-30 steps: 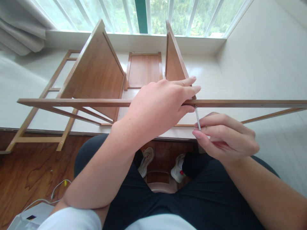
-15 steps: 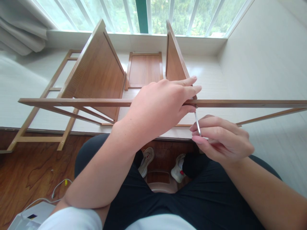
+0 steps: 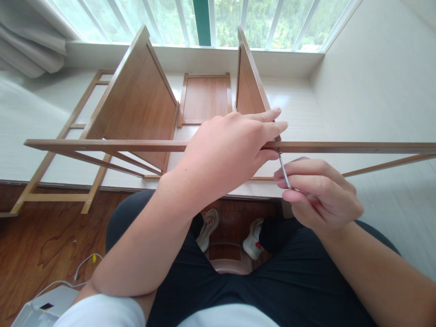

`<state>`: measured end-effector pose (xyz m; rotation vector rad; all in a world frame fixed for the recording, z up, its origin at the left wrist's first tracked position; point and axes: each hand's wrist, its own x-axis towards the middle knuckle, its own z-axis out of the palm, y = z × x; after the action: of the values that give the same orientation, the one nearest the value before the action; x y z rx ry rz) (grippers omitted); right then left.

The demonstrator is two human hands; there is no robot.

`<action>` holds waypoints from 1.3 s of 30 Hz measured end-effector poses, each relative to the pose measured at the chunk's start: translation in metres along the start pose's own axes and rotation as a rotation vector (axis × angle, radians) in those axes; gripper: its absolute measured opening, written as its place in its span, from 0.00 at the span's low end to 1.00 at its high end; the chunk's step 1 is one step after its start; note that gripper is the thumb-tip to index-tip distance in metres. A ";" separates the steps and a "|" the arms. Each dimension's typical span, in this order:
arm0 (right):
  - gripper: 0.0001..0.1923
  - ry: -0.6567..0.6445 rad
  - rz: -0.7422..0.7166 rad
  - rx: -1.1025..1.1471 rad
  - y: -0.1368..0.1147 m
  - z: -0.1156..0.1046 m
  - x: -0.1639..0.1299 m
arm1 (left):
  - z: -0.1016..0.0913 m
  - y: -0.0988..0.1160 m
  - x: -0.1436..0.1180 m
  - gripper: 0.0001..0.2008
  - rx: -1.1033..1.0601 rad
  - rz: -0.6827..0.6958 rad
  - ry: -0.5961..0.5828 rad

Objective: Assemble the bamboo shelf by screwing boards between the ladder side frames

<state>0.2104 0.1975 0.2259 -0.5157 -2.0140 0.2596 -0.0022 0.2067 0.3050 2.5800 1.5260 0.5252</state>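
Head view, looking down over the lap: the left hand [image 3: 228, 152] lies over the long wooden rail [image 3: 102, 146] that crosses the picture from 9 o'clock to 3 o'clock, fingers pressed together and curled over its top edge, thumb underneath, right where the upright right-hand panel [image 3: 248, 86] meets it. Just at 4 o'clock from those fingertips, the right hand [image 3: 318, 193] pinches a thin metal hex key [image 3: 284, 169] between thumb and forefinger, the other fingers folded in behind. The key's upper tip sits at the rail's underside, touching it just below the left fingertips; the screw itself is hidden.

To do this turning well, I would judge that the key should stay seated straight in the socket, since a tilted shaft is likely to slip and round it. The left hand's clamp matters too: holding rail and panel flush keeps the joint from pulling askew. Short, even twists from the fingers suit such a slender tool better than force from the wrist.

At 11 o'clock the left-hand panel [image 3: 136, 95] leans up from the same rail, and between the two panels a flat framed panel [image 3: 205, 98] lies on the pale platform [image 3: 296, 104] under the window [image 3: 190, 18]. A white cable [image 3: 80, 272] trails on the wooden floor [image 3: 41, 240] at 7 o'clock.
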 end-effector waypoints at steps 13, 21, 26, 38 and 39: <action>0.07 -0.073 -0.020 0.161 -0.002 0.002 0.004 | 0.001 -0.002 -0.001 0.20 -0.041 0.002 0.002; 0.08 -0.096 -0.022 0.170 0.001 0.001 0.011 | 0.000 0.000 -0.001 0.19 -0.041 0.000 0.012; 0.05 -0.056 -0.007 0.162 0.007 0.004 0.008 | -0.001 0.000 0.000 0.17 -0.021 0.001 -0.005; 0.06 -0.064 0.040 0.270 0.006 0.007 0.009 | 0.000 0.000 -0.002 0.17 -0.033 0.005 0.012; 0.05 -0.062 0.032 0.273 0.007 0.007 0.008 | 0.000 0.000 -0.002 0.17 -0.036 0.002 0.007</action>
<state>0.2026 0.2075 0.2267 -0.3704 -1.9912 0.5671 -0.0032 0.2052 0.3044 2.5558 1.5025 0.5566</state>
